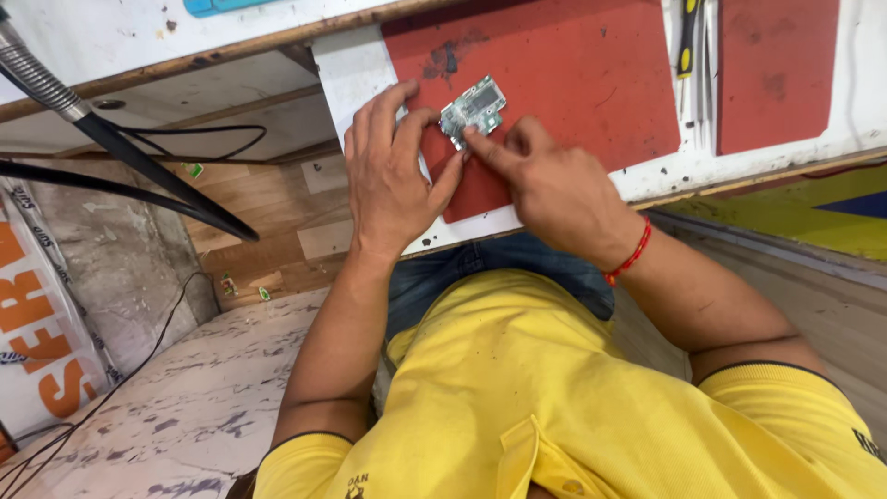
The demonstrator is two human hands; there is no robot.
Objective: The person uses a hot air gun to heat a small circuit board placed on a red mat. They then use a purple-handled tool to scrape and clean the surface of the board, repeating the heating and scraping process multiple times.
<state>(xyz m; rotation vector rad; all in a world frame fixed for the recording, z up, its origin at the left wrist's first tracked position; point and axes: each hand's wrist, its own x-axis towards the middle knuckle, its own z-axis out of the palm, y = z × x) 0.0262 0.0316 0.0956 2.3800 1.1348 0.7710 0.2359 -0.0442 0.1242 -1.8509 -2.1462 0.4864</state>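
Observation:
A small green circuit board [474, 108] lies on a red mat [573, 74] on the white bench. My left hand [393, 176] rests on the mat's left edge, fingers spread. Its index fingertip is against the board's left side and its thumb lies just below the board. My right hand [545, 180], with a red thread at the wrist, has its index fingertip pressed on the board's lower edge and its other fingers curled. The board is held between the two hands. Something white shows under my left palm; I cannot tell what it is.
A second red mat [776, 65] lies to the right, with a yellow-and-black screwdriver [686, 42] and metal tweezers [707, 88] between the mats. A black flexible arm and cables [120, 148] cross the left side. A marbled floor [185, 397] lies below, by my yellow shirt.

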